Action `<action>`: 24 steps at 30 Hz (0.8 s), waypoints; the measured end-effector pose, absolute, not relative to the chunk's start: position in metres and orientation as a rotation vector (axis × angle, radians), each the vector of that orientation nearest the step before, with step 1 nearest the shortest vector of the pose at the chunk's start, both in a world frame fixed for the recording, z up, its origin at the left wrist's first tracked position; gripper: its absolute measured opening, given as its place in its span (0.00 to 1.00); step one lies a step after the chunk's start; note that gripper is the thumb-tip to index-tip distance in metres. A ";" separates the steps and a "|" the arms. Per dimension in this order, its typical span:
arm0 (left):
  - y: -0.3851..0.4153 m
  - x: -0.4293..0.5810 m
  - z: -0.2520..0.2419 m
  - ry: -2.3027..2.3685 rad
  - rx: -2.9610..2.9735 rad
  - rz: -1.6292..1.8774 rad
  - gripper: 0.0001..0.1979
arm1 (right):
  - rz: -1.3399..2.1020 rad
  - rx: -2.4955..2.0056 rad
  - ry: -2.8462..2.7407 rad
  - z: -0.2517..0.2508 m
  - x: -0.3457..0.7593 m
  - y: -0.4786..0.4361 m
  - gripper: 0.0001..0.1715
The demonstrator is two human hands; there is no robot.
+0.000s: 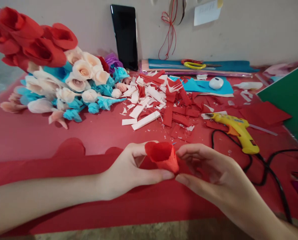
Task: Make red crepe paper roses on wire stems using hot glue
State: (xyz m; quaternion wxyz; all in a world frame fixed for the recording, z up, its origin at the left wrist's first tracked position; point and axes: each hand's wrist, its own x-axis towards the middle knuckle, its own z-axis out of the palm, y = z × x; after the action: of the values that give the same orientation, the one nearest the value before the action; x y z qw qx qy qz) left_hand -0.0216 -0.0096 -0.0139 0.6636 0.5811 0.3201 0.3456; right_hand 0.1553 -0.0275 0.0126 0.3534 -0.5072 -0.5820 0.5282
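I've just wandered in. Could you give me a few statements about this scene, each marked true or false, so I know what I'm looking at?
1. The left hand holds a red paper piece. True.
2. The yellow glue gun lies to the left of that paper piece. False: the glue gun lies to its right.
3. A black-screened device stands on end near the wall. True.
4. The bunched flowers are all red. False: some flowers are cream or blue.
5. Red and white paper scraps lie beyond the hands. True.
6. The right hand grips the yellow-handled scissors. False: the scissors lie at the back; the right hand is beside the red paper piece.
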 end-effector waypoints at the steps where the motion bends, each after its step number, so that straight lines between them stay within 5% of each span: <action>1: -0.010 -0.021 -0.014 0.729 1.302 0.789 0.04 | 1.357 -1.312 -1.517 0.013 0.155 -0.027 0.13; 8: -0.010 -0.019 -0.010 0.793 1.265 0.809 0.07 | 1.248 -1.416 -1.667 0.013 0.157 -0.029 0.04; 15: -0.004 -0.027 -0.015 0.614 1.478 0.731 0.22 | 1.018 -1.440 -1.965 0.027 0.172 -0.021 0.06; 24: 0.001 -0.021 -0.007 0.817 1.297 0.362 0.12 | 1.050 -1.455 -2.212 0.023 0.185 -0.019 0.09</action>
State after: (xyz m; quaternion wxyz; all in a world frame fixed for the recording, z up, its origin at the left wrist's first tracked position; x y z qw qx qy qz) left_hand -0.0215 0.0013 -0.0074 0.7055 0.5836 0.3676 0.1630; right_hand 0.1847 -0.0192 0.0235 0.1462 -0.5052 -0.7683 0.3648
